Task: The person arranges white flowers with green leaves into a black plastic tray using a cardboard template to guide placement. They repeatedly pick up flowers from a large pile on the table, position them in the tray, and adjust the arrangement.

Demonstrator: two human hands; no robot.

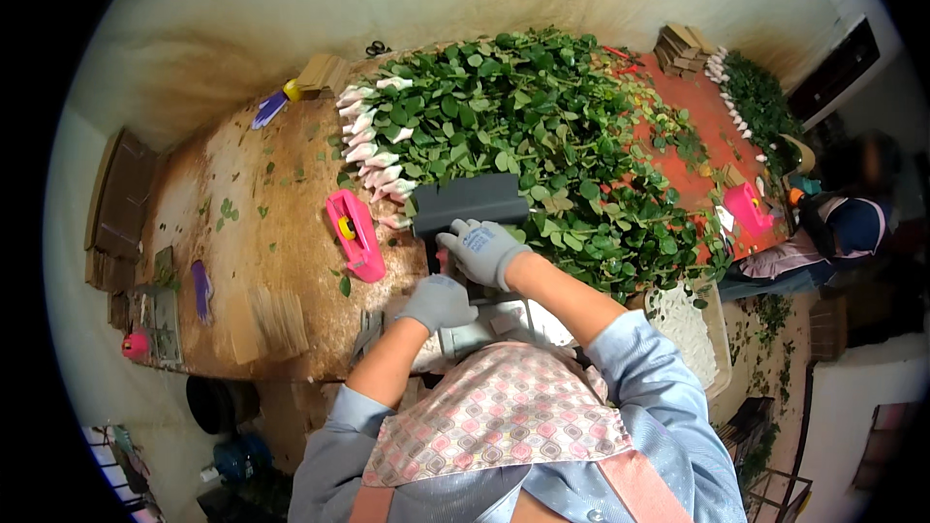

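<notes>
Both my hands wear grey gloves and work close together at the near edge of the table. My left hand (438, 304) is closed like a fist; what it grips is hidden. Just above it, my right hand (487, 252) has its fingers bent round something pinkish that I cannot make out. Beyond my right hand stands a dark grey, flat-topped block or stand (470, 199), almost touching its fingers. A large pile of leafy green stems (513, 116) lies behind it, with pale pink-white flower buds (362, 150) lined up at its left. Left of my hands is a pink tape dispenser (356, 237).
Folded cardboard pieces (269, 324) lie on the wooden table (213, 223), with purple gloves (201, 291) nearby. Cardboard stacks (683, 46) stand far right. A co-worker (823, 237) is beside the red tabletop (693, 97), near another pink tape dispenser (747, 209). A pale tray (717, 329) sits at my right.
</notes>
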